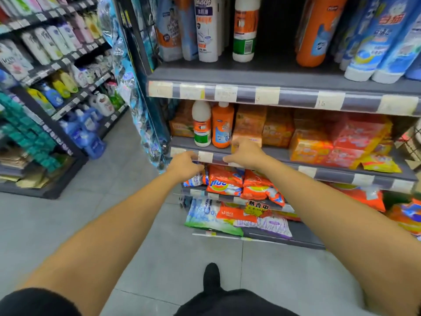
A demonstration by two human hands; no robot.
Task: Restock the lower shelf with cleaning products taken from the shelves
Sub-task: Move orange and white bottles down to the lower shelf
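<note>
Head view looks down on two bottles standing side by side at the left end of the lower shelf [284, 157]: a white bottle [201, 124] with an orange and green label and, touching it on its right, an orange bottle [222, 125]. Both are upright and near the front edge, and neither is held. Matching bottles stand on the upper shelf [250, 74], where a white bottle of the same kind [245, 30] sits beside a dark gap, so these two appear to have come from there. The left hand [185, 165] is at the shelf's front rail below the white bottle, fingers curled and seemingly empty. The right hand [247, 152] is just beside the orange bottle, low at the shelf edge, fingers bent against an orange pack [248, 124]; whether it grips that pack or only rests on it cannot be told. The hands are apart, with a stretch of price rail between them. To the right the lower shelf is filled with orange and red packs [355, 137], and bags of washing powder [225, 182] lie on the shelves beneath. Judging by this, at least two bottles are placed and the restocking is under way; little free space shows at the front.
</note>
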